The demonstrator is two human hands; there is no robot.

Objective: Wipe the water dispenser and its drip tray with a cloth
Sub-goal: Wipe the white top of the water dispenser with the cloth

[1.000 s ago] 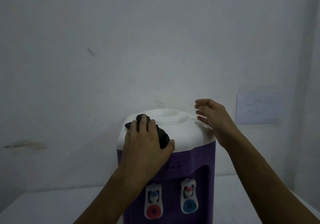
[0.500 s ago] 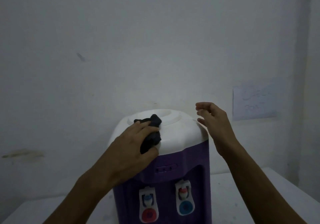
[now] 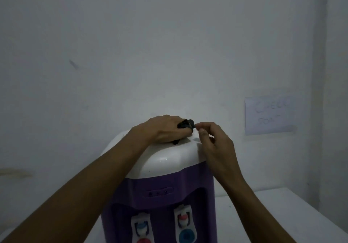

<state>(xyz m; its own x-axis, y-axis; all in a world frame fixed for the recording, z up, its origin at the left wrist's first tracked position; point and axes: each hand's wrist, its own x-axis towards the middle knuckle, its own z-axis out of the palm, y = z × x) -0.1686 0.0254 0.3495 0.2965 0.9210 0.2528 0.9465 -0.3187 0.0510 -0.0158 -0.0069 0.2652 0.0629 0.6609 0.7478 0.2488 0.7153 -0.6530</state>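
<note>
i see my left hand [image 3: 165, 128] lying on the crown of the water dispenser [image 3: 162, 192], fingers curled over a bunched black cloth [image 3: 186, 124] that pokes out dark and crumpled past the knuckles and under the palm. my right hand [image 3: 214, 144] hangs just beside it, thumb and forefinger drawn narrowly together at the cloth's edge; i cannot tell whether they actually pinch the fabric. the dispenser's top is a smooth, glossy white plastic dome with faceted corners, the body below a matte purple shell with a recessed slot and two white taps [image 3: 182, 224], one capped red, one blue. it stands on a pale table [image 3: 273, 214] against a rough, scuffed white wall [image 3: 131, 45] bearing a taped paper note [image 3: 269, 115].
</note>
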